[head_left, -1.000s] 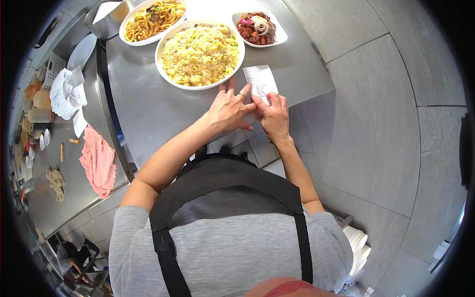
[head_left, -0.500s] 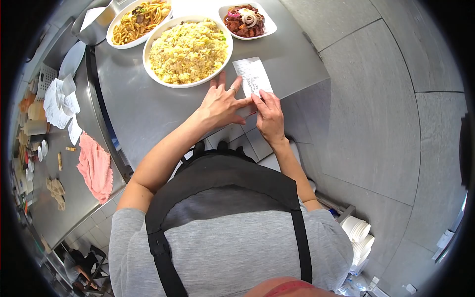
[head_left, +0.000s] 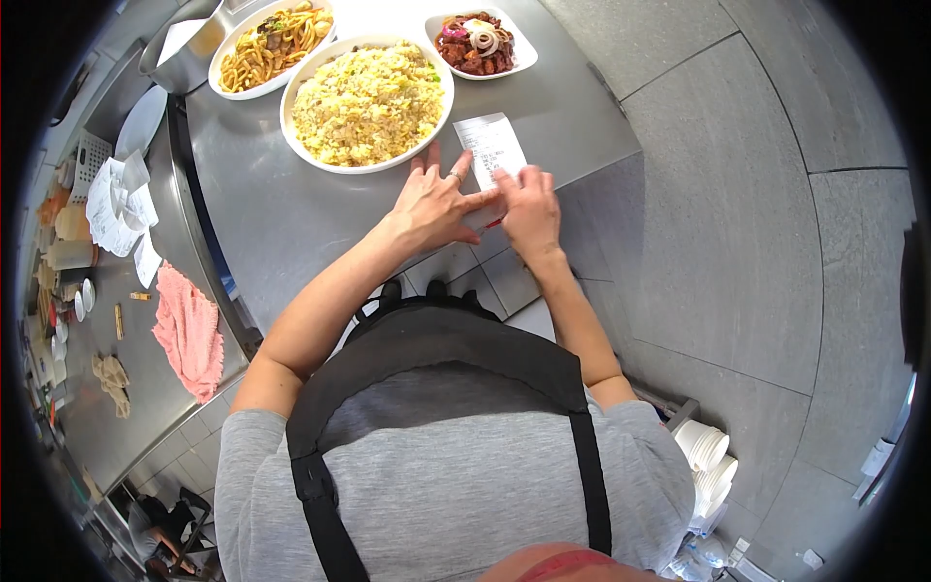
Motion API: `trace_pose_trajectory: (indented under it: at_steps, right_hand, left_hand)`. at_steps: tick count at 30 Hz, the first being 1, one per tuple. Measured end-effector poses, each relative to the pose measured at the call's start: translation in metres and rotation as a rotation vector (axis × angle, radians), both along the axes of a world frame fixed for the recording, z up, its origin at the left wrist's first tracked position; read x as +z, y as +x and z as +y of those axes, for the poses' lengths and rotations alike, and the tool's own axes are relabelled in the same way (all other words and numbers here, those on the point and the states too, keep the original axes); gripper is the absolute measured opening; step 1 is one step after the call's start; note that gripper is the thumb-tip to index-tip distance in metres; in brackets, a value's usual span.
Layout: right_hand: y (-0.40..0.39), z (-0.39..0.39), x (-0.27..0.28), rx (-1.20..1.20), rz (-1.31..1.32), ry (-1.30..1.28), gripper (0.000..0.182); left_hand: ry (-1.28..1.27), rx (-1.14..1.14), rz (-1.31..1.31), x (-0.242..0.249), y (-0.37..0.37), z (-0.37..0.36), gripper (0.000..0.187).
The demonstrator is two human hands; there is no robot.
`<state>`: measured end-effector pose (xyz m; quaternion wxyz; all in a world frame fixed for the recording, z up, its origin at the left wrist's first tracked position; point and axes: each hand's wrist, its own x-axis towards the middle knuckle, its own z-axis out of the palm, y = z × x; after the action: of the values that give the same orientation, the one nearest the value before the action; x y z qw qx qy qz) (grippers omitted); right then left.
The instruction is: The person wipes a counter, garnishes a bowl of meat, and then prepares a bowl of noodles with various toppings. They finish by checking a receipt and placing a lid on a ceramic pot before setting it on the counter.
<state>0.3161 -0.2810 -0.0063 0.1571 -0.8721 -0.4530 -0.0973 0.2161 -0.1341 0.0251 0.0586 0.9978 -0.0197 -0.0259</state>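
A printed paper slip [head_left: 490, 145] lies at the front edge of the steel table [head_left: 262, 209]. My left hand [head_left: 433, 206] rests with fingers spread, between the fried rice plate [head_left: 369, 107] and the slip, its thumb at the slip's lower end. Fingers curled, my right hand [head_left: 530, 209] is at the slip's lower right; whether it pinches anything is hidden. Something small and red shows between the hands. Behind are an oval plate of noodles [head_left: 274, 48] and a square dish of dark red food with onion rings [head_left: 477, 44].
On the left counter [head_left: 97, 388] lie a pink cloth [head_left: 188, 332], crumpled papers [head_left: 121, 202] and a brown rag [head_left: 112, 383]. A metal container [head_left: 181, 53] stands at the back left. White cups [head_left: 703, 448] are stacked at the lower right, beside the tiled floor [head_left: 718, 242].
My right hand has shifted slightly up, its fingers now more curled near the slip's edge. My left hand stays in place.
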Motion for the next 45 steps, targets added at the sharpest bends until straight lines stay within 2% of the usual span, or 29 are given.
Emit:
trace_pose_trajectory:
  at_steps: [2, 21, 31, 34, 41, 45]
  right_hand:
    - [0.017, -0.007, 0.001, -0.134, -0.021, -0.030, 0.032]
    - [0.025, -0.021, -0.008, -0.030, -0.014, 0.055, 0.039]
    - [-0.021, -0.006, -0.005, 0.046, 0.038, 0.011, 0.051]
    - [-0.018, -0.006, -0.002, 0.052, 0.075, -0.044, 0.041]
    - [-0.022, -0.004, 0.002, 0.053, 0.090, -0.041, 0.044]
    - [-0.021, -0.008, -0.004, 0.056, 0.069, -0.011, 0.046]
  left_hand:
    - [-0.032, 0.008, 0.011, 0.003, -0.001, -0.001, 0.066]
    - [-0.048, -0.021, -0.002, -0.010, -0.005, 0.006, 0.064]
    - [-0.012, -0.034, -0.004, -0.011, -0.004, 0.005, 0.057]
    - [-0.036, -0.031, -0.024, -0.015, -0.003, 0.007, 0.053]
    - [-0.032, -0.032, -0.046, -0.011, -0.004, 0.006, 0.056]
    - [-0.026, -0.025, 0.042, -0.005, -0.004, 0.005, 0.058]
